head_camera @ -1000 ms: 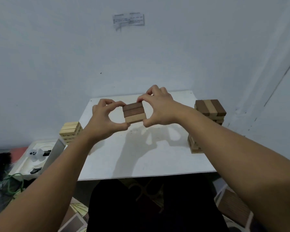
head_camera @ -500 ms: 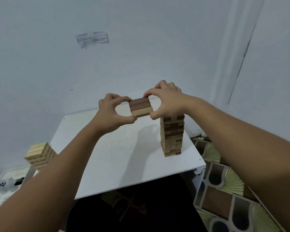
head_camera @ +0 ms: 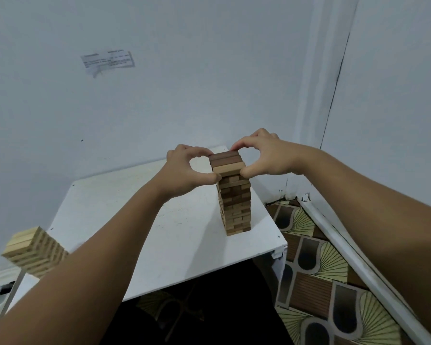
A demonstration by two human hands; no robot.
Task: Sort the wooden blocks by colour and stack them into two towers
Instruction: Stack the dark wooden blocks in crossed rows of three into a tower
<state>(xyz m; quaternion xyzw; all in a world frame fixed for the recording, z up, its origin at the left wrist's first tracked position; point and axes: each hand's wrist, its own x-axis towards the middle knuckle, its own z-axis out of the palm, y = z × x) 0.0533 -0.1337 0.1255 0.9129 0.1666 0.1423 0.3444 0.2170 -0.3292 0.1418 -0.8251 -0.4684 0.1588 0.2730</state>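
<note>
Pale wall corner, white desk point(head_camera: 124, 220), both hands at the top of a block tower.

The left hand point(head_camera: 184, 173) and the right hand point(head_camera: 264, 155) pinch a layer of three blocks point(head_camera: 226, 161), two dark and one light, resting on top of the mixed tower point(head_camera: 235, 205) at the desk's 3 o'clock edge. A light tower point(head_camera: 32, 250) stands at 9 o'clock. A paper note point(head_camera: 107, 61) hangs on the wall at 12 o'clock.
</note>
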